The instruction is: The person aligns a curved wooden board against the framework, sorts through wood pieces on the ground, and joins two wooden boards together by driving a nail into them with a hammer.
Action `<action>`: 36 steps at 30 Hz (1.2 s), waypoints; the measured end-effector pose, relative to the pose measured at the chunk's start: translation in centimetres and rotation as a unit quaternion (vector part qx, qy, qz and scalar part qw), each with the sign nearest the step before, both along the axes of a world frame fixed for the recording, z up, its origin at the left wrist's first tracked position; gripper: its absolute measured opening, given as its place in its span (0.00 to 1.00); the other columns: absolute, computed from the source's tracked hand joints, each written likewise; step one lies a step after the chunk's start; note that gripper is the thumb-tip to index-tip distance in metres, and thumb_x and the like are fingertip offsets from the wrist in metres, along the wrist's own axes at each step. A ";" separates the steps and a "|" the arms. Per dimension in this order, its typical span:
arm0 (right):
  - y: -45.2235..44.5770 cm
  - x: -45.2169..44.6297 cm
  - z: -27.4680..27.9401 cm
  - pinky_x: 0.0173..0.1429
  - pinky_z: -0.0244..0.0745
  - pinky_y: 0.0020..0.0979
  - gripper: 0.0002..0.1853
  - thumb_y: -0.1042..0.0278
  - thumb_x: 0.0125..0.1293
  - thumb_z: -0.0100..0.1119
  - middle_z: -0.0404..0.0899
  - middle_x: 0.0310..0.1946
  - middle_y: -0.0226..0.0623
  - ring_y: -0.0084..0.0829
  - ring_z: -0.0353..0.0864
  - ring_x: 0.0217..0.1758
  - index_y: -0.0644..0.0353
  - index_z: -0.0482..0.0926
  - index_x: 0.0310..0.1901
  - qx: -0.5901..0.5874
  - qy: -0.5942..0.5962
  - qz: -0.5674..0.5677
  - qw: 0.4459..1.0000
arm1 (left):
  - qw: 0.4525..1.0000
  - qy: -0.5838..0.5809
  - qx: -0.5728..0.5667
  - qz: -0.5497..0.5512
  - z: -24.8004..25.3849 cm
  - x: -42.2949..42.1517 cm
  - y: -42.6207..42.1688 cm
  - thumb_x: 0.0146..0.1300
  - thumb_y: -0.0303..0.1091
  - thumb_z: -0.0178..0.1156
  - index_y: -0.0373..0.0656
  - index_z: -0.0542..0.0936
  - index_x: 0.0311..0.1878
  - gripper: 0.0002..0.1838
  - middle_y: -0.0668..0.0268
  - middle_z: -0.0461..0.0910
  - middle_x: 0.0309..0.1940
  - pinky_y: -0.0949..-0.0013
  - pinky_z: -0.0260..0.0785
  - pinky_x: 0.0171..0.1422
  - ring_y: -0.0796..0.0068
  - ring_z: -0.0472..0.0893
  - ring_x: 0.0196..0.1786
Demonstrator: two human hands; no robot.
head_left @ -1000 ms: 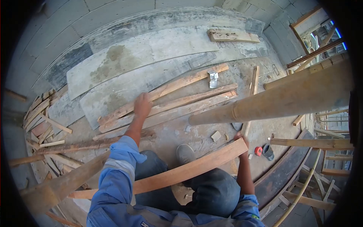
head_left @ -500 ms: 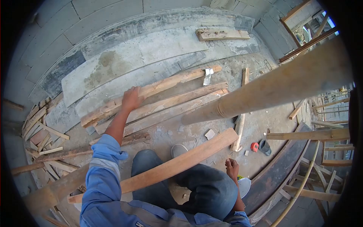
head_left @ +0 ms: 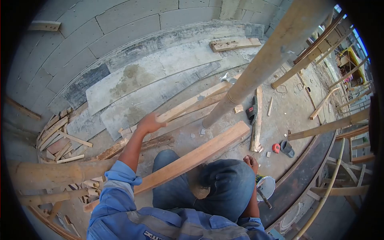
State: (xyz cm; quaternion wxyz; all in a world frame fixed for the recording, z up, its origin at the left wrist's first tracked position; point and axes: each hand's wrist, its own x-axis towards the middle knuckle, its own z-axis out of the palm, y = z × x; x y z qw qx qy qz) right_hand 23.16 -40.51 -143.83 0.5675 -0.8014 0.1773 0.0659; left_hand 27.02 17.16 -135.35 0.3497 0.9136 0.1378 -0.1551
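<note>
My left hand [head_left: 149,123] is closed around the near end of a long wooden beam [head_left: 192,102], which runs away to the upper right over other lengths of timber. A bamboo pole hides part of its far end. Across my thighs rests a smoother reddish wooden plank [head_left: 196,157], reaching from under my left arm to beyond my right knee. My right hand [head_left: 251,163] is beside that knee with its fingers curled; whether anything is in them is hidden. Below it stands a white bucket [head_left: 273,187] with a tool sticking out, its kind unclear.
An upright bamboo pole [head_left: 236,94] rises in front of me. A red tape measure [head_left: 276,148], a dark sandal [head_left: 287,149] and a rough wooden strip [head_left: 257,120] lie to the right. Scrap wood [head_left: 66,136] is piled at left. A block wall [head_left: 132,30] stands behind grey boards [head_left: 160,72].
My left hand now grips the beam at its near end, and the beam has shifted across the other timbers. My right hand has risen slightly beside the knee. The view has turned.
</note>
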 end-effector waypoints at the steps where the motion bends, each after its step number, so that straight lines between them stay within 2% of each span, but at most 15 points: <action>1: 0.3 -0.5 0.9 0.41 0.78 0.27 0.22 0.53 0.75 0.64 0.85 0.38 0.34 0.23 0.83 0.38 0.69 0.82 0.53 0.027 -0.027 -0.003 0.999 | 1.000 -0.016 0.010 0.008 1.8 -0.7 -0.8 0.53 0.58 0.75 0.39 0.85 0.56 0.36 0.49 0.87 0.48 0.58 0.74 0.56 0.53 0.86 0.50; 4: 0.2 -0.9 2.2 0.42 0.77 0.26 0.22 0.53 0.75 0.64 0.84 0.37 0.33 0.22 0.83 0.39 0.68 0.82 0.52 0.048 -0.062 -0.003 0.997 | 0.999 -0.040 0.000 0.019 5.8 -0.9 -1.5 0.56 0.57 0.73 0.40 0.85 0.56 0.33 0.49 0.87 0.48 0.57 0.74 0.55 0.53 0.86 0.49; 7: 0.4 -0.7 6.5 0.45 0.78 0.26 0.22 0.52 0.75 0.63 0.84 0.37 0.33 0.22 0.83 0.40 0.68 0.82 0.52 -0.013 -0.060 0.048 0.997 | 0.986 -0.165 -0.025 0.022 7.1 -0.8 -1.3 0.60 0.57 0.71 0.39 0.85 0.54 0.31 0.53 0.87 0.43 0.58 0.73 0.53 0.59 0.85 0.46; 10: 1.7 -0.9 8.7 0.47 0.78 0.26 0.21 0.53 0.76 0.63 0.84 0.39 0.33 0.23 0.83 0.41 0.67 0.81 0.52 0.027 -0.069 0.014 0.997 | 0.978 -0.191 -0.054 0.059 9.7 -0.7 -1.3 0.61 0.60 0.68 0.42 0.85 0.55 0.31 0.51 0.87 0.44 0.56 0.74 0.54 0.53 0.86 0.48; 13: 2.5 -0.9 8.9 0.48 0.78 0.27 0.22 0.53 0.76 0.63 0.85 0.40 0.35 0.25 0.84 0.42 0.68 0.80 0.54 0.054 -0.075 0.005 0.996 | 0.962 -0.248 -0.098 0.058 10.3 -0.4 -0.6 0.63 0.61 0.67 0.42 0.85 0.54 0.30 0.52 0.86 0.41 0.58 0.74 0.52 0.57 0.85 0.44; 16: 4.0 -1.2 9.6 0.49 0.78 0.28 0.23 0.53 0.76 0.63 0.85 0.42 0.36 0.27 0.84 0.43 0.69 0.80 0.55 0.062 -0.081 0.009 0.995 | 0.962 -0.252 -0.086 0.061 10.1 -0.5 -0.1 0.63 0.62 0.67 0.44 0.84 0.54 0.30 0.53 0.86 0.38 0.60 0.74 0.49 0.59 0.84 0.41; 19: 5.5 -1.0 12.6 0.52 0.78 0.30 0.23 0.55 0.76 0.63 0.85 0.43 0.39 0.28 0.84 0.44 0.70 0.79 0.58 0.073 -0.065 0.025 0.995 | 0.951 -0.295 -0.037 0.083 9.8 -1.1 -1.0 0.64 0.62 0.66 0.46 0.83 0.57 0.31 0.52 0.86 0.37 0.57 0.75 0.48 0.54 0.85 0.41; 22: 6.5 -1.0 16.3 0.55 0.79 0.30 0.24 0.56 0.76 0.62 0.85 0.45 0.41 0.28 0.84 0.47 0.70 0.78 0.61 0.049 -0.077 0.035 0.995 | 0.932 -0.350 0.048 0.087 7.3 -0.2 -0.5 0.65 0.63 0.65 0.47 0.81 0.59 0.31 0.50 0.86 0.38 0.52 0.76 0.48 0.47 0.86 0.43; 23: 7.1 -1.0 18.1 0.56 0.79 0.30 0.25 0.56 0.76 0.62 0.85 0.45 0.42 0.28 0.84 0.48 0.71 0.77 0.61 0.032 -0.087 0.037 0.995 | 0.936 -0.338 0.057 0.082 6.3 0.3 0.0 0.65 0.64 0.64 0.49 0.80 0.61 0.31 0.49 0.86 0.40 0.48 0.76 0.48 0.43 0.85 0.46; 28: 12.1 -2.9 25.0 0.58 0.78 0.32 0.22 0.63 0.75 0.63 0.85 0.49 0.43 0.31 0.84 0.51 0.69 0.76 0.63 0.077 -0.183 0.096 0.975 | 0.965 -0.222 0.110 0.084 1.6 1.2 1.9 0.65 0.64 0.63 0.50 0.81 0.60 0.31 0.50 0.87 0.41 0.48 0.76 0.50 0.43 0.85 0.46; 29: 13.1 -3.4 25.1 0.59 0.78 0.34 0.22 0.67 0.73 0.65 0.85 0.50 0.43 0.32 0.84 0.52 0.68 0.76 0.64 0.097 -0.180 0.130 0.970 | 0.970 -0.192 0.119 0.085 0.6 1.3 2.1 0.65 0.64 0.63 0.50 0.81 0.59 0.31 0.50 0.87 0.41 0.47 0.76 0.50 0.43 0.85 0.46; 31: 13.8 -3.0 26.1 0.60 0.78 0.34 0.26 0.68 0.69 0.69 0.85 0.50 0.44 0.33 0.85 0.52 0.67 0.76 0.65 -0.057 -0.188 0.311 0.930 | 0.972 -0.193 0.127 0.053 -2.6 2.2 2.5 0.65 0.65 0.63 0.50 0.81 0.60 0.32 0.50 0.87 0.42 0.47 0.76 0.52 0.44 0.85 0.47; 32: 14.1 -2.2 26.2 0.60 0.78 0.34 0.27 0.67 0.68 0.70 0.85 0.50 0.44 0.34 0.85 0.52 0.67 0.75 0.65 -0.129 -0.187 0.397 0.889 | 0.972 -0.188 0.132 0.050 -3.8 1.9 3.0 0.65 0.65 0.63 0.50 0.80 0.60 0.32 0.51 0.87 0.42 0.48 0.76 0.54 0.45 0.85 0.48; 34: 14.3 -1.8 25.5 0.59 0.78 0.34 0.27 0.66 0.68 0.70 0.85 0.49 0.44 0.34 0.85 0.51 0.68 0.76 0.65 -0.063 -0.128 0.327 0.934 | 0.972 -0.159 0.167 0.053 -5.7 1.8 3.7 0.65 0.65 0.63 0.50 0.79 0.62 0.32 0.49 0.86 0.43 0.47 0.76 0.55 0.46 0.85 0.50; 36: 14.9 -1.5 25.1 0.58 0.79 0.34 0.28 0.65 0.68 0.71 0.85 0.48 0.46 0.34 0.85 0.50 0.68 0.76 0.65 -0.006 -0.085 0.270 0.959 | 0.977 -0.103 0.145 0.119 -6.6 1.9 4.2 0.67 0.56 0.63 0.48 0.78 0.63 0.29 0.49 0.84 0.52 0.48 0.74 0.60 0.48 0.82 0.56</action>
